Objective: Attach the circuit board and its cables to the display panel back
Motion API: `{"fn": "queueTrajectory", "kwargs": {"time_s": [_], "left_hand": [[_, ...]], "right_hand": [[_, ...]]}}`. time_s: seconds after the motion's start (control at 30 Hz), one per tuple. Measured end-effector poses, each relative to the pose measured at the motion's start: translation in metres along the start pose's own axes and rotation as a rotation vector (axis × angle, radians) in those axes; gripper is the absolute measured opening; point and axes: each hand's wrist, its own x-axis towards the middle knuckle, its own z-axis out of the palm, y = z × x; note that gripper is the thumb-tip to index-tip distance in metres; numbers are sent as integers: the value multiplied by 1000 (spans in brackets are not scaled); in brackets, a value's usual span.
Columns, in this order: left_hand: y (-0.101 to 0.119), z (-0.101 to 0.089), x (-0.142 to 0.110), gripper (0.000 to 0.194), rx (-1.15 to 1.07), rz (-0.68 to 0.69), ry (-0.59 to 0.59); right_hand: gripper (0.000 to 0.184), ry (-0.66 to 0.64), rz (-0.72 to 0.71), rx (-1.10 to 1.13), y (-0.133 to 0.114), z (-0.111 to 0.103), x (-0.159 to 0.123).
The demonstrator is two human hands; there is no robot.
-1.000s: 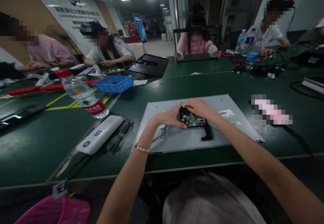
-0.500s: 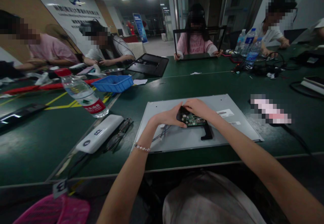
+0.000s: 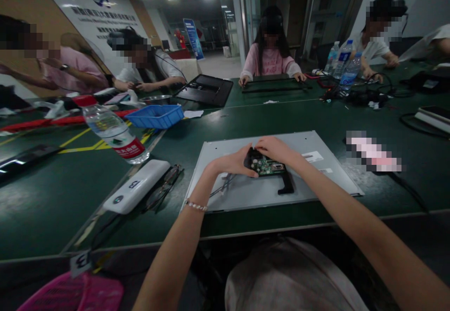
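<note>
A green circuit board (image 3: 267,166) in a black plastic bracket (image 3: 286,184) rests on a grey metal panel (image 3: 232,199), which looks like the back of a display. My left hand (image 3: 236,162) is around the board's left end, thumb at the near edge and fingers at the far edge. At the far edge my right hand (image 3: 272,148) has its fingers bent down on the board's upper left part; its fingertips are partly hidden. Thin cables (image 3: 223,185) lie on the panel beside my left wrist. White labels (image 3: 312,156) show on the panel's right part.
Left of the panel lie a white power bank (image 3: 137,187), eyeglasses (image 3: 164,188) and a tilted water bottle (image 3: 117,133). Beyond are a blue tray (image 3: 156,116) and a black cover (image 3: 206,90). Across the table a person holds a black frame (image 3: 277,86). A blurred-out phone-like object (image 3: 373,151) lies right.
My hands and the board stay nearly in place. Across the table, the person has lowered the black frame from upright to flat on the tabletop. The person at far left has raised an arm.
</note>
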Motion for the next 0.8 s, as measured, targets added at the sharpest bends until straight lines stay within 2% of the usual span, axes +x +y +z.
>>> {"fn": "queueTrajectory", "kwargs": {"time_s": [0.1,0.43,0.7,0.8], "left_hand": [[-1,0,1,108,16,2,-7],[-5,1,1,114,15,-50,-14],[-2,1,-1,113,39,-84,-33],[-2,1,-1,113,40,-63,-42]], "right_hand": [[22,18,8,69,2,3,1],[23,59,100,98,0,8,5],[21,53,160,186,7,10,10],[20,93,166,234,13,9,10]]}}
